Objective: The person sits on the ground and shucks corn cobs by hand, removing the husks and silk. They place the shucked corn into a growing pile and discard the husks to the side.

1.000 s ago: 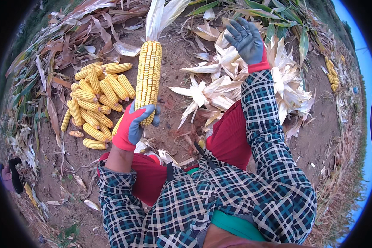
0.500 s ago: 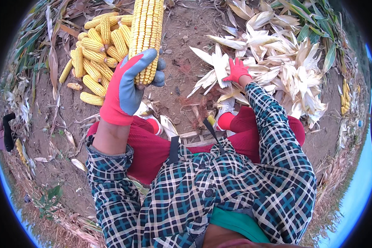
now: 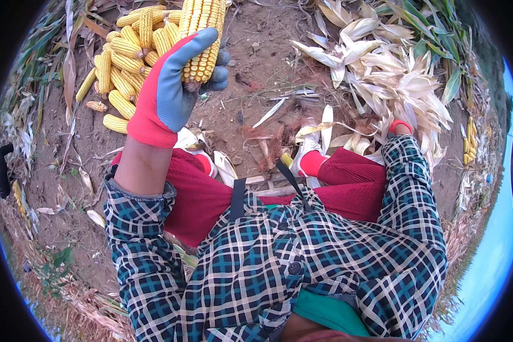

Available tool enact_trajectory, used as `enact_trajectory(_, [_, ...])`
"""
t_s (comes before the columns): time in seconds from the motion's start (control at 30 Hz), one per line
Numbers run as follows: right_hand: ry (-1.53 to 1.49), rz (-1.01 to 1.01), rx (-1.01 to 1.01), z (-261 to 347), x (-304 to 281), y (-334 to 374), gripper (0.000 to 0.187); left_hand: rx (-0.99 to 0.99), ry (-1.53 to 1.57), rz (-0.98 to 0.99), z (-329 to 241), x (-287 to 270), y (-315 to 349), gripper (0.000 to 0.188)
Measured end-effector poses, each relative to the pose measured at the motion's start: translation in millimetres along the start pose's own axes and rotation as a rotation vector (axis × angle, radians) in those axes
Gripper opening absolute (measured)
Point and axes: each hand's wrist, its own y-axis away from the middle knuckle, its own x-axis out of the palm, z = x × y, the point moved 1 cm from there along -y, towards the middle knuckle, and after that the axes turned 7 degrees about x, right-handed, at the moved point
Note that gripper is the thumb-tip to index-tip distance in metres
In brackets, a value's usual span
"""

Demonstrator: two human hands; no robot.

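My left hand, in a red and grey glove, is closed around the base of a husked yellow ear of corn, which stands upright with its top cut off by the frame. My right hand, in a red glove, is among the pale dry husks at the right. Only its cuff and a little of the back show; husks hide the fingers. Beyond my left hand lies a pile of bare yellow corn ears, with one short ear at its near side.
My white shoes stand on brown soil strewn with husk scraps and reddish corn silk. Green and dry corn stalks border the far right. More yellow ears lie at the right edge.
My right hand has moved right and nearer to me, into the husks; several loose husks between my feet and the heap have gone from there. My left hand still holds the ear.
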Motion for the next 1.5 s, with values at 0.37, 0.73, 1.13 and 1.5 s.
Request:
enact_trajectory(0.37, [-0.637, -0.039, -1.057, 10.2, -126.2, 125.2, 0.046, 0.028, -0.165, 0.045, 11.4, 31.7, -28.4, 0.031])
enact_trajectory(0.73, [-1.342, -0.644, -0.696, -14.4, -168.1, 241.8, 0.022, -0.180, 0.032, 0.064, 34.5, 20.4, -35.3, 0.029])
enact_trajectory(1.13, [-1.381, -0.846, -1.041, 92.4, -171.4, 254.0, 0.020, -0.230, 0.111, 0.143, 31.2, 24.6, -25.9, 0.034])
enact_trajectory(1.5, [-2.185, 0.526, -0.989, 206.3, -228.1, 283.5, 0.085, 0.006, -0.137, 0.139, 44.0, 37.8, -35.5, 0.033])
